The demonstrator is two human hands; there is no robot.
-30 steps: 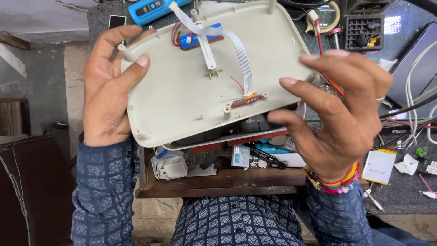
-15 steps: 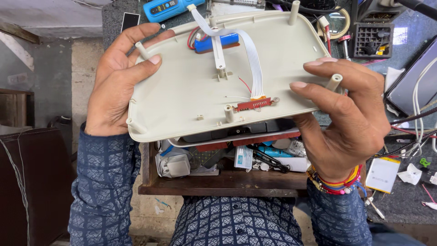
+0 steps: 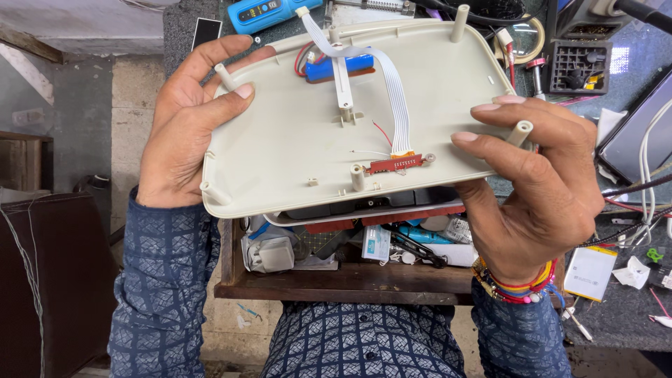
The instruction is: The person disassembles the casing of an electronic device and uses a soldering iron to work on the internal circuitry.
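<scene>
I hold a cream plastic device shell with its inside facing me. My left hand grips its left edge, thumb over the rim. My right hand grips the right edge, fingers laid on the inner face near a screw post. Inside the shell sit a blue cylindrical battery, a white flat ribbon cable and a small red circuit strip. Behind the shell, a second dark and red part of the device shows along the lower edge.
An open wooden drawer below the shell holds a white charger, cables and small tools. A blue tester lies at the top. A black parts tray, a flat battery pack and wires cover the grey bench at the right.
The shell has tilted and shifted right and up a little, showing more of its inner face. Both hands keep their grip on its edges.
</scene>
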